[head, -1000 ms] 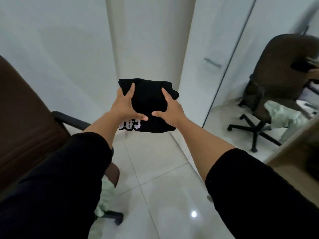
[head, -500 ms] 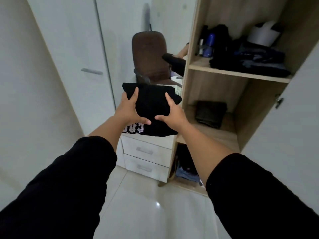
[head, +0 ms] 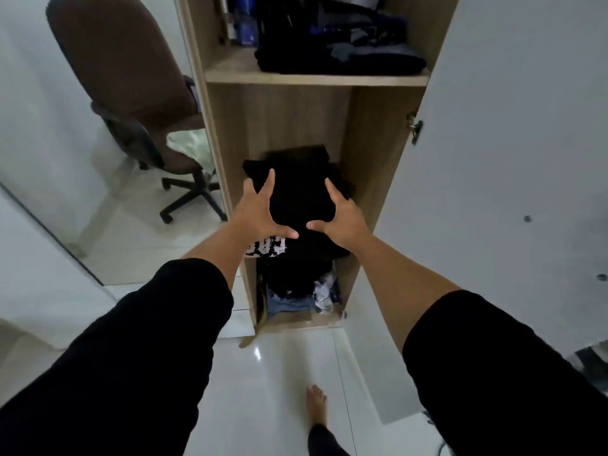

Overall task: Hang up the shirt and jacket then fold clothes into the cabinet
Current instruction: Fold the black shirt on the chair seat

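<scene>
A folded black shirt (head: 296, 199) with a white print on its near edge is held flat between my two hands. My left hand (head: 260, 213) grips its left side and my right hand (head: 342, 217) its right side, thumbs on top. The shirt sits at the mouth of the middle compartment of the open wooden cabinet (head: 279, 116), over a dark folded garment lying at the back of that shelf; I cannot tell whether they touch.
The upper shelf (head: 316, 79) carries a pile of dark clothes (head: 339, 51). Mixed clothes (head: 302, 291) fill the bottom compartment. The white cabinet door (head: 513, 153) stands open on the right. A mirror on the left reflects a brown office chair (head: 131, 83). My bare foot (head: 317, 406) is on the white tiles.
I have turned from the mirror and wall toward the cabinet and come close. The folded shirt, still in both hands, has gone forward into the middle compartment's opening.
</scene>
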A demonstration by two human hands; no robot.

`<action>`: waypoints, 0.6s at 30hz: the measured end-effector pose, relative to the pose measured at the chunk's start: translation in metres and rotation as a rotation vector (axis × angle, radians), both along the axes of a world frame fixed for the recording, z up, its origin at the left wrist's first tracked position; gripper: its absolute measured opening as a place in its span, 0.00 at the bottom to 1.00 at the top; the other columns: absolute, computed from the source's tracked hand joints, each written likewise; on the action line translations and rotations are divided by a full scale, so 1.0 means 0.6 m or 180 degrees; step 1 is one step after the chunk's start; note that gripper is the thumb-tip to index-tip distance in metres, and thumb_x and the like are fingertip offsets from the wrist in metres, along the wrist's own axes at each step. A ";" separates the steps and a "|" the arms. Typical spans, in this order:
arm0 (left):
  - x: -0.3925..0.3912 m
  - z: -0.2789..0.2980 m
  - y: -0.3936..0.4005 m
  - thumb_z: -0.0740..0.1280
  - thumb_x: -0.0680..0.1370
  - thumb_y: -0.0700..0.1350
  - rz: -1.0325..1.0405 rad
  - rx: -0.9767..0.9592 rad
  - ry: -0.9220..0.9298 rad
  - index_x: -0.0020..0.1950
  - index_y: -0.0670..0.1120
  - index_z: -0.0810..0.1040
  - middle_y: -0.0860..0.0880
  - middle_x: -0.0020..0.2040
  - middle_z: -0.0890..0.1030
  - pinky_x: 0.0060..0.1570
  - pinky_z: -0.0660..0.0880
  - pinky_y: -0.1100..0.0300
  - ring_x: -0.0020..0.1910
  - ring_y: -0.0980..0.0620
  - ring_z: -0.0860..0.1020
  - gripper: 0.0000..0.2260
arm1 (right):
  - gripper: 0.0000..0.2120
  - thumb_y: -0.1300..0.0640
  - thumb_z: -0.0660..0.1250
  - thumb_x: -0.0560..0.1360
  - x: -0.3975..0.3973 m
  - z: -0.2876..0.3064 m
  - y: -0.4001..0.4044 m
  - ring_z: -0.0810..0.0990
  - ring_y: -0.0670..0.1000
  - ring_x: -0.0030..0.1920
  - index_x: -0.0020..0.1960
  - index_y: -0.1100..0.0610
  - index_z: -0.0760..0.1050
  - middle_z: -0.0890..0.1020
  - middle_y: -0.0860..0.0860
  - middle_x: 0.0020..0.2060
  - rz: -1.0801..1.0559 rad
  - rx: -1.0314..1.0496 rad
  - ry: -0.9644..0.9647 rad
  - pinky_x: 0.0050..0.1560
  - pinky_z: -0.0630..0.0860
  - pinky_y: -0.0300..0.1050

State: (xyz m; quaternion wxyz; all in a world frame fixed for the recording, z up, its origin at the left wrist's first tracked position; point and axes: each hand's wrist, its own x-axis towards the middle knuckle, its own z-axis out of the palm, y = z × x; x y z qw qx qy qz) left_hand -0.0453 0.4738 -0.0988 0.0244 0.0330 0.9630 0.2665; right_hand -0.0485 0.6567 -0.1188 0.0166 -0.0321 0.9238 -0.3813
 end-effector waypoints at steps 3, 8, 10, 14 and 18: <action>-0.088 -0.063 0.026 0.79 0.62 0.55 -0.0055 0.0108 -0.0148 0.76 0.57 0.37 0.40 0.76 0.38 0.71 0.60 0.48 0.76 0.40 0.52 0.59 | 0.47 0.48 0.74 0.70 -0.077 -0.057 0.030 0.64 0.59 0.71 0.77 0.45 0.46 0.63 0.60 0.73 -0.0086 0.0129 -0.0104 0.69 0.64 0.51; -0.240 -0.193 0.058 0.80 0.60 0.56 0.0043 0.0157 -0.0438 0.76 0.57 0.38 0.42 0.77 0.38 0.72 0.60 0.47 0.76 0.41 0.49 0.60 | 0.42 0.51 0.71 0.73 -0.233 -0.160 0.064 0.66 0.58 0.70 0.78 0.48 0.48 0.64 0.60 0.71 -0.0134 0.0367 -0.0387 0.68 0.65 0.48; -0.298 -0.242 0.061 0.80 0.60 0.57 0.0081 0.0188 -0.0539 0.76 0.57 0.38 0.42 0.77 0.39 0.72 0.60 0.45 0.76 0.40 0.49 0.60 | 0.41 0.51 0.70 0.74 -0.295 -0.203 0.064 0.66 0.58 0.70 0.77 0.48 0.49 0.64 0.59 0.71 -0.0128 0.0424 -0.0493 0.68 0.65 0.48; -0.392 -0.327 0.059 0.79 0.62 0.54 0.0108 0.0184 -0.0697 0.77 0.56 0.38 0.42 0.76 0.37 0.71 0.60 0.49 0.77 0.41 0.49 0.59 | 0.41 0.51 0.70 0.74 -0.394 -0.293 0.056 0.66 0.58 0.70 0.78 0.48 0.48 0.64 0.59 0.72 -0.0103 0.0460 -0.0613 0.69 0.66 0.50; -0.450 -0.405 0.054 0.79 0.62 0.55 0.0176 0.0049 -0.0871 0.77 0.56 0.37 0.42 0.76 0.36 0.70 0.61 0.50 0.76 0.41 0.50 0.59 | 0.39 0.50 0.67 0.76 -0.452 -0.373 0.050 0.61 0.59 0.73 0.78 0.47 0.47 0.56 0.59 0.75 -0.0060 0.0546 -0.0750 0.70 0.63 0.48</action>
